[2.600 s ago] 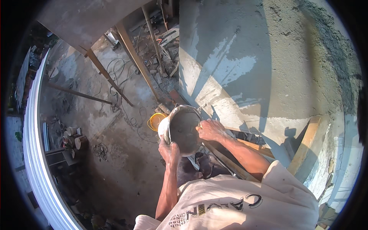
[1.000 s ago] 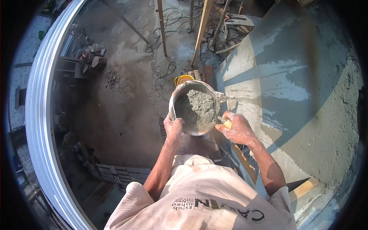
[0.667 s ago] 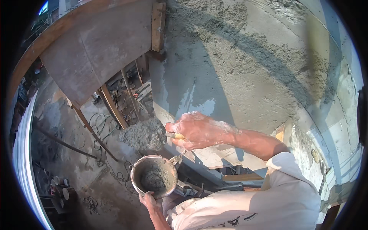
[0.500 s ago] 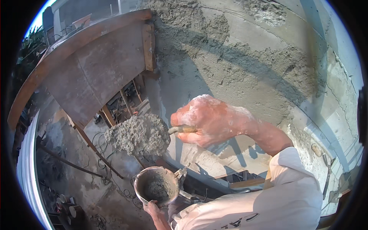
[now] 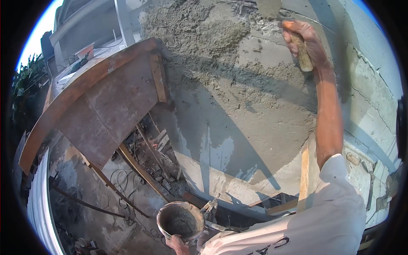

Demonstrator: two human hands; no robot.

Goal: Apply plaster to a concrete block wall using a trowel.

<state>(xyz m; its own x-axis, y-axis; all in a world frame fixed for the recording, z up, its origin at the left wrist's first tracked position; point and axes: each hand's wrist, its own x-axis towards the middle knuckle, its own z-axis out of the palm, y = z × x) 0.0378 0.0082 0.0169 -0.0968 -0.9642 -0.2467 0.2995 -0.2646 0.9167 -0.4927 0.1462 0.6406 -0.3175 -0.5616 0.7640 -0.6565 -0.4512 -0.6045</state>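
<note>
Gripping a trowel [image 5: 302, 53] overhead, right hand [image 5: 304, 38]; left hand [image 5: 178, 244] clasps mortar bowl [image 5: 180, 221] below.

Outdoor building site, seen from height. Rough concrete wall [image 5: 238, 106] partly coated with wet grey mortar [image 5: 199, 29]. Rusty formwork panel [image 5: 106, 110] with timber props. Rubble, cables, planks on dirt ground below [image 5: 106, 212]. Unfinished concrete building [image 5: 85, 17] beyond.

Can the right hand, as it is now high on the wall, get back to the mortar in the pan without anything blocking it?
Probably yes. The right hand grips a trowel handle near the top of the wall, while the left hand holds the mortar pan low and open-topped. Only open air shows between them.
</note>
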